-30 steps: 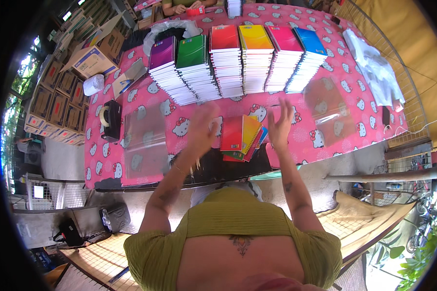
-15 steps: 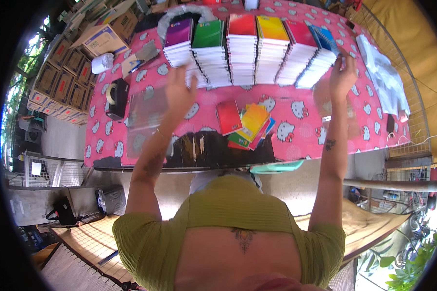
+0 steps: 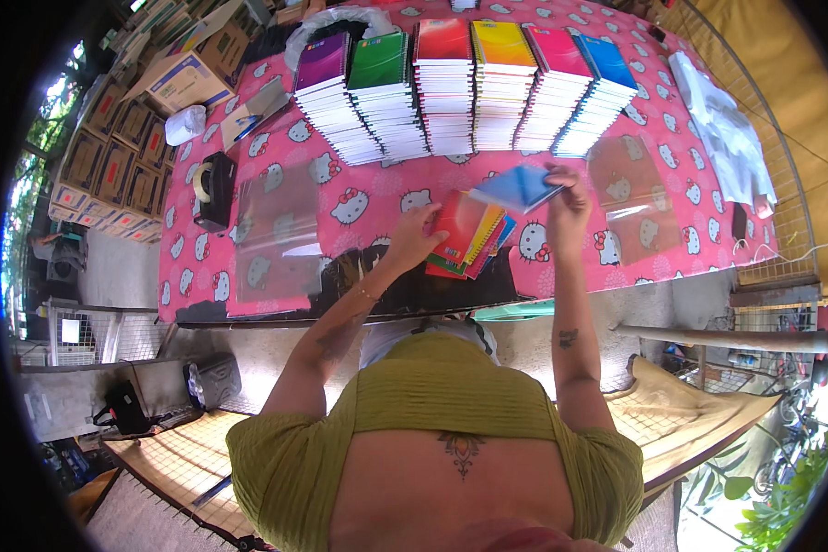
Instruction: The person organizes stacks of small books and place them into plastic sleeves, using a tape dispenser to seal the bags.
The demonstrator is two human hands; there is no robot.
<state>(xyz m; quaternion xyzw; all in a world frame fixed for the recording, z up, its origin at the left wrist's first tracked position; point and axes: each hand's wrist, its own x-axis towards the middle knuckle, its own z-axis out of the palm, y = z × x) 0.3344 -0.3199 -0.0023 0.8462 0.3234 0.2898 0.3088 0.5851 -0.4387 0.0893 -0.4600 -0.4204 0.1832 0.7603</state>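
Note:
My right hand (image 3: pixel 569 195) grips a blue spiral notebook (image 3: pixel 517 188) by its right edge, and the notebook is blurred by motion. It hangs over a small fanned pile of notebooks, where a red notebook (image 3: pixel 460 224) and a yellow notebook (image 3: pixel 485 234) show on top. At the pile's left edge is my left hand (image 3: pixel 418 237), fingers apart, nothing held; whether the fingertips touch the red cover I cannot tell. Behind stand several tall notebook stacks in a row: purple (image 3: pixel 321 57), green (image 3: pixel 379 61), red (image 3: pixel 444 41), yellow (image 3: pixel 503 44), pink (image 3: pixel 557 51) and blue (image 3: pixel 606 61).
Clear plastic sleeves (image 3: pixel 276 235) lie on the left of the pink patterned tablecloth, with more sleeves (image 3: pixel 633 198) on the right. A black tape dispenser (image 3: pixel 215 191) stands at the left. White plastic bags (image 3: pixel 722 129) lie far right. Cardboard boxes (image 3: pixel 110 161) are piled beyond the table's left side.
My right hand has come from the blue stack toward me and left, bringing a blue notebook over the small pile. My left hand has moved from beside the purple stack to the pile's left edge.

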